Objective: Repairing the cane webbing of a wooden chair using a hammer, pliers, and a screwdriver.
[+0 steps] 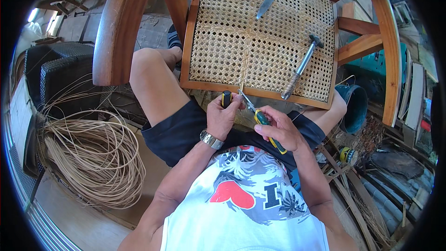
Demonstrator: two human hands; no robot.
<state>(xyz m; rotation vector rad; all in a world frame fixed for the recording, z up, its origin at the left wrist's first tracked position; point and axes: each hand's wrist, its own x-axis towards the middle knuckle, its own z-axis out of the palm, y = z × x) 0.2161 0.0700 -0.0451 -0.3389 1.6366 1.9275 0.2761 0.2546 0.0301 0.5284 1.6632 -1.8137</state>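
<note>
A wooden chair frame with a woven cane panel (223, 42) lies before me, its near rail close to my hands. My left hand (222, 118) is closed around a black-and-yellow tool handle (226, 99); the tool's working end is hidden. Its thumb and finger are near a thin cane strand (241, 85) at the near rail. In my right hand (278, 130) are pliers (261, 117) with green-and-yellow grips, their jaws reaching the strand beside my left fingertips. On the cane lie a hammer (302, 67) at the right and a flat metal blade (267, 4) farther back.
A big coil of cane strands (102, 158) rests at my left beside a dark woven seat (69, 69). Curved chair legs (121, 28) rise on both sides of the panel. At the right are a dark bucket (355, 109), a small yellow can (346, 154) and wood scraps (353, 204).
</note>
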